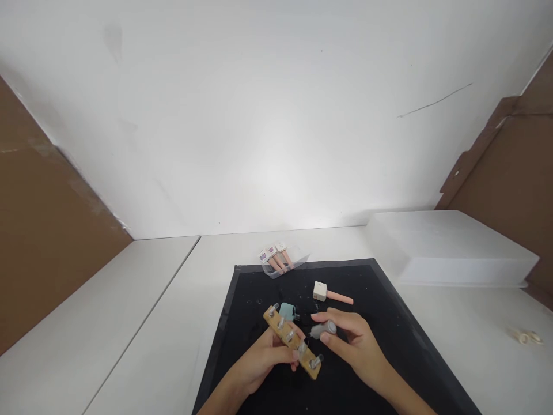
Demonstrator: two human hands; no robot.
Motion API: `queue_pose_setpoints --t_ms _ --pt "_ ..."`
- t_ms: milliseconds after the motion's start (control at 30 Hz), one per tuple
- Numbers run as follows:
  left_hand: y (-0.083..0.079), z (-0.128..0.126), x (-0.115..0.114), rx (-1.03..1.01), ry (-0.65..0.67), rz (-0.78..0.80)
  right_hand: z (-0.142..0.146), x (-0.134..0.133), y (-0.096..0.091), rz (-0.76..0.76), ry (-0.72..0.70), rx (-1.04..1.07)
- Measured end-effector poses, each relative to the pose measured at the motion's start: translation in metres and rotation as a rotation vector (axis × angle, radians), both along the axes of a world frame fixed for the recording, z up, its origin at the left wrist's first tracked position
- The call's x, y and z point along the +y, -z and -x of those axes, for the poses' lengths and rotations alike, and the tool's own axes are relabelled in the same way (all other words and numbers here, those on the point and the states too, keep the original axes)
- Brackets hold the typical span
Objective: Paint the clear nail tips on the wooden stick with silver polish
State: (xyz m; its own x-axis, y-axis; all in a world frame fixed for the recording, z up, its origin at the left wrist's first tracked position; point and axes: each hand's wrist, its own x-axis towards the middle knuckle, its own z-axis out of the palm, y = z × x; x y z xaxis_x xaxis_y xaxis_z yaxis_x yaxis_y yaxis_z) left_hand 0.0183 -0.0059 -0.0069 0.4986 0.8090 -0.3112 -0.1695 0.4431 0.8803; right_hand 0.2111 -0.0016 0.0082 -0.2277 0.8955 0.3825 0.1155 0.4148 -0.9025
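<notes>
My left hand is closed around a tan wooden strip, held at a slant above the black mat. Several clear nail tips stand in a row along the strip. Between the thumb and fingers of my right hand is the grey cap of a nail polish brush. Its dark brush end points left, close to the nail tips near my left fingers; whether it touches one I cannot tell. Partly behind the strip lies a teal nail polish bottle, its dark neck uncapped.
A white polish bottle with a pink cap lies on the black mat. Behind it, a clear tray holds several similar bottles. A white plastic bin stands at the back right, and small cream-coloured items lie at far right.
</notes>
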Motion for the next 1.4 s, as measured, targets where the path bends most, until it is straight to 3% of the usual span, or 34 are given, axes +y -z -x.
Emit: queue_pose_setpoints --t_ms 133,367,733,967,1233,1400 --pt "-0.0015 0.0009 0.0004 -0.004 0.024 -0.012 -0.002 0.0005 0.0034 -0.015 0.018 0.036" --pt "-0.0043 0.0002 0.0009 -0.009 0.02 -0.005 -0.0012 -0.0032 0.003 -0.051 -0.118 0.014" --pt "-0.0025 0.002 -0.0014 -0.014 0.02 -0.019 -0.002 0.0006 0.0071 0.034 0.034 0.063" --pt "-0.0059 0.0007 -0.0002 -0.004 0.013 -0.001 0.0 -0.003 0.0007 -0.013 -0.122 0.056" --pt "0.0016 0.0016 -0.0018 -0.002 0.005 -0.001 0.0014 -0.0012 0.001 0.01 0.03 0.023" --pt "-0.0002 0.0014 -0.0015 0.001 0.011 0.0 -0.0019 -0.0012 0.0062 0.016 0.016 0.065"
